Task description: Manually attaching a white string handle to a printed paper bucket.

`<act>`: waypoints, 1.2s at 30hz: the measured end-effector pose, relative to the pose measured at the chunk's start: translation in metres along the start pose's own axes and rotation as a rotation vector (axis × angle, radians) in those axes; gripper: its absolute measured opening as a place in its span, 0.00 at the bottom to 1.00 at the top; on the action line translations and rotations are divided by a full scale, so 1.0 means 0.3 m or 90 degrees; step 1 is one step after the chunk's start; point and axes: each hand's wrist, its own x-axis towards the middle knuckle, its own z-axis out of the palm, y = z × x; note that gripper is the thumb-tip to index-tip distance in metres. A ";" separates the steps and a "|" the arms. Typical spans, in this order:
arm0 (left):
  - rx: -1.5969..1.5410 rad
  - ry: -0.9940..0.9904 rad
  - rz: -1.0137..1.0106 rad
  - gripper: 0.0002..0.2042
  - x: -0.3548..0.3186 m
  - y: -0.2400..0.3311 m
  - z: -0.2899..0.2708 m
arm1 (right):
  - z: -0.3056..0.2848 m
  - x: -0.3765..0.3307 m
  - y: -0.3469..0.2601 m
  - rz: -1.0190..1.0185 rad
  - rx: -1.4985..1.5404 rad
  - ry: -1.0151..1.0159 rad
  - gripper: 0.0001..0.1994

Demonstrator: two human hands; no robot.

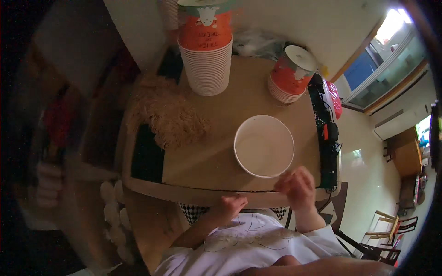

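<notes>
Right fingers [287, 181] curl inward beside the white tub [264, 147].

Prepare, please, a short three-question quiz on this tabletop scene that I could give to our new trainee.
1. Which of the person's hands is nearer the single white tub?
2. True or false: the heap of shredded brown material lies to the left of that tub in the picture.
3. Where does the shorter stack of tubs stand relative to the taller stack of tubs?
A) to its left
B) to its right
C) on top of it

Key:
1. The right hand, close to the tub's lower right rim; the left hand is farther off.
2. True.
3. B.
</notes>
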 end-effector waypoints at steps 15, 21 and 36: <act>-0.098 -0.137 -0.047 0.05 -0.009 -0.037 -0.020 | -0.038 0.111 -0.124 -0.128 0.008 0.198 0.06; -0.265 0.064 -0.030 0.06 0.147 0.135 -0.191 | 0.014 0.054 -0.034 0.096 -0.212 -0.049 0.09; -0.671 0.155 -0.078 0.03 0.192 0.151 -0.126 | -0.005 -0.042 0.071 0.124 -0.417 -0.201 0.06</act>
